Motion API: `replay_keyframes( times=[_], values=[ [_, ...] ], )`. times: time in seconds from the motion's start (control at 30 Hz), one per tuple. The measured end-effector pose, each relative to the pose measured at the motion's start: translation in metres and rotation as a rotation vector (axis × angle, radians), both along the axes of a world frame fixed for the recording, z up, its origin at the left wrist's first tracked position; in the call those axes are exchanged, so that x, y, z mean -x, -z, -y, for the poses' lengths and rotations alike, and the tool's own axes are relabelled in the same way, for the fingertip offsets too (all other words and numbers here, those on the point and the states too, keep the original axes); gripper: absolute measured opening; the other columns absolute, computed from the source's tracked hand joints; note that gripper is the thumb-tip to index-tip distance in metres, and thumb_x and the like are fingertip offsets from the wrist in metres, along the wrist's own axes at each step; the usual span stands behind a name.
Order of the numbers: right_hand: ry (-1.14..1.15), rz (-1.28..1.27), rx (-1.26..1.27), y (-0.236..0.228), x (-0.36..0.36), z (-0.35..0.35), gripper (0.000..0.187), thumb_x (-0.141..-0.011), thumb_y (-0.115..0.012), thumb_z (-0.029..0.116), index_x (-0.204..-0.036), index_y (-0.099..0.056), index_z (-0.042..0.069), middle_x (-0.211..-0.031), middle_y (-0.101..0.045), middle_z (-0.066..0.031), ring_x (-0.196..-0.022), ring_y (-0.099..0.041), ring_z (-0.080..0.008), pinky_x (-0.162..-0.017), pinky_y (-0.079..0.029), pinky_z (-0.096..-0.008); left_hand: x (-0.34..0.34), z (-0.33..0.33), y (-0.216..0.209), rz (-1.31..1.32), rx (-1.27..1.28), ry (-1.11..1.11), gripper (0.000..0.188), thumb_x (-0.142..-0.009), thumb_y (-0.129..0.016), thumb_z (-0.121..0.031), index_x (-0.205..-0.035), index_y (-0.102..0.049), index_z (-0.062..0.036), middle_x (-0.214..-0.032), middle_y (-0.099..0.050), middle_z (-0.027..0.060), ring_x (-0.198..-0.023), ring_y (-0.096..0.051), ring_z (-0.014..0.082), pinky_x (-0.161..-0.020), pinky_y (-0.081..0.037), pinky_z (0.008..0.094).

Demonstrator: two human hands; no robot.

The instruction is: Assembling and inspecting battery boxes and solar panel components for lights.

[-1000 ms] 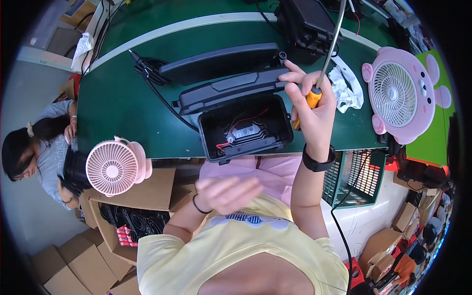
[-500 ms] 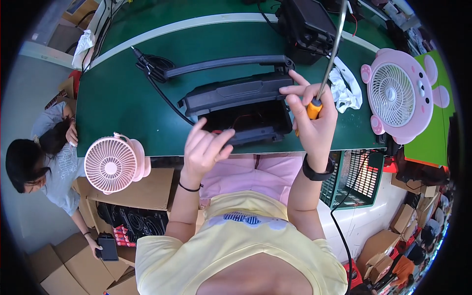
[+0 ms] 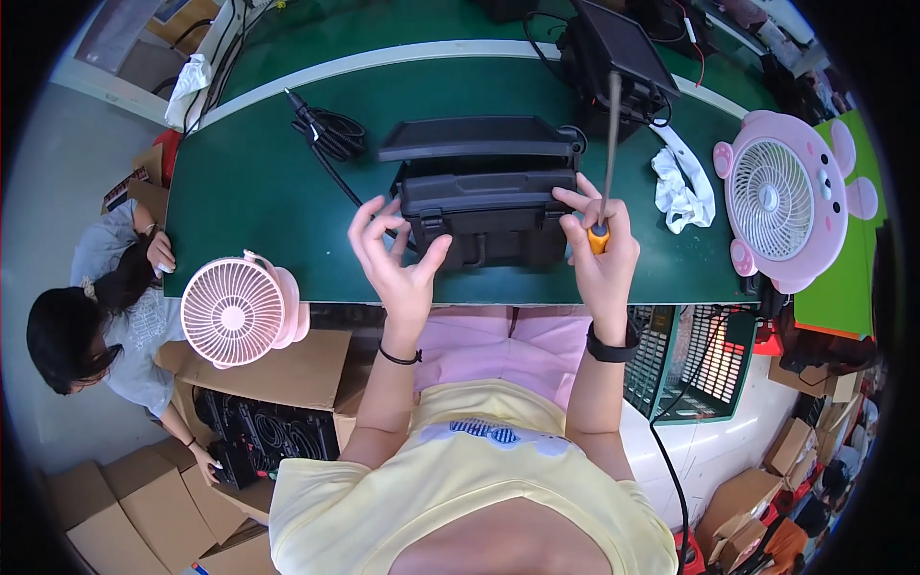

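Observation:
A black plastic case (image 3: pixel 498 196) with its lid down stands on the green workbench (image 3: pixel 259 220) before me, its latched front toward me. Behind it rises a flat black panel (image 3: pixel 474 137), joined by a bracket at the right. My left hand (image 3: pixel 398 254) is at the case's left front corner, fingers spread, thumb near the left latch (image 3: pixel 431 225). In my right hand (image 3: pixel 609 259) is a screwdriver (image 3: pixel 599 237) with an orange handle, its long metal shaft pointing up and away. Free fingers of that hand touch the case's right front corner.
A coiled black cable (image 3: pixel 331 134) lies at the back left. Another black unit (image 3: pixel 613 62) stands at the back right, near a crumpled white wrapping (image 3: pixel 680 187). Pink fans stand left (image 3: pixel 233 311) and right (image 3: pixel 771 196). A person (image 3: pixel 105 297) handles a black unit over a carton at left.
The case's lid has come down over its opening, and the case now sits with its front showing. The flat panel has tipped into view. My left hand moved up to the left corner.

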State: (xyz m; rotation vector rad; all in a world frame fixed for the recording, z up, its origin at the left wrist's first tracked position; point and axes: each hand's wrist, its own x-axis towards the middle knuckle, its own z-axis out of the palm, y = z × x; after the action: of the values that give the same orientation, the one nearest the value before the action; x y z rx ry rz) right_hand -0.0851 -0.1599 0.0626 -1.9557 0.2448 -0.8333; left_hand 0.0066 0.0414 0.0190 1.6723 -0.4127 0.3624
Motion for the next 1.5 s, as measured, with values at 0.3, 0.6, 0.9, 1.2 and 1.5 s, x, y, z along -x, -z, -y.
replay_keyframes(
  times=[0.3, 0.6, 0.9, 1.2, 1.5],
  values=[
    [0.034, -0.003, -0.131, 0.002, -0.003, -0.004, 0.023, -0.094, -0.065, 0.005, -0.089, -0.043, 0.006, -0.107, -0.074, -0.0162, -0.125, -0.06, -0.0316, -0.099, -0.049, -0.0368, 0.001, 0.004, -0.016, 0.293, -0.307, -0.088, 0.034, -0.068, -0.088, -0.006, -0.082, -0.057, -0.0005, -0.142, -0.047, 0.0236, -0.125, -0.056, 0.0407, -0.099, -0.053, 0.0491],
    [0.036, 0.033, -0.077, 0.0, -0.006, -0.005, 0.023, -0.095, -0.065, 0.004, -0.088, -0.043, 0.005, -0.105, -0.074, -0.0161, -0.12, -0.063, -0.0315, -0.104, -0.047, -0.0393, -0.003, 0.009, -0.028, 0.197, -0.055, 0.02, 0.03, -0.079, -0.08, -0.014, -0.106, -0.069, -0.0053, -0.143, -0.045, 0.0193, -0.128, -0.049, 0.0377, -0.105, -0.044, 0.0483],
    [0.151, 0.011, -0.115, 0.001, 0.007, -0.008, 0.022, -0.096, -0.064, 0.006, -0.091, -0.043, 0.005, -0.106, -0.074, -0.0141, -0.094, -0.07, -0.0215, -0.082, -0.054, -0.0313, -0.022, 0.008, -0.003, 0.035, 0.157, 0.206, 0.054, -0.08, -0.077, -0.018, -0.122, -0.047, -0.0061, -0.148, -0.034, 0.0187, -0.137, -0.039, 0.0318, -0.113, -0.033, 0.0437],
    [-0.016, -0.074, -0.466, 0.01, 0.023, -0.015, 0.02, -0.099, -0.061, 0.011, -0.092, -0.043, 0.008, -0.112, -0.068, -0.0127, -0.071, -0.059, -0.0084, -0.05, -0.046, -0.0189, -0.024, 0.017, -0.006, -0.202, 0.195, 0.3, 0.109, -0.077, -0.065, -0.075, -0.15, -0.029, -0.0024, -0.14, -0.04, 0.0173, -0.129, -0.044, 0.0279, -0.11, -0.035, 0.038],
    [-0.115, 0.029, -0.503, -0.006, 0.005, -0.008, 0.033, -0.087, -0.074, 0.005, -0.085, -0.041, 0.009, -0.1, -0.072, -0.0097, -0.075, -0.059, -0.0062, -0.053, -0.046, -0.0182, -0.026, 0.017, -0.007, -0.23, 0.225, 0.294, 0.108, -0.078, -0.07, -0.069, -0.151, -0.031, -0.0001, -0.144, -0.043, 0.0192, -0.13, -0.047, 0.0278, -0.11, -0.037, 0.0375]
  ],
)
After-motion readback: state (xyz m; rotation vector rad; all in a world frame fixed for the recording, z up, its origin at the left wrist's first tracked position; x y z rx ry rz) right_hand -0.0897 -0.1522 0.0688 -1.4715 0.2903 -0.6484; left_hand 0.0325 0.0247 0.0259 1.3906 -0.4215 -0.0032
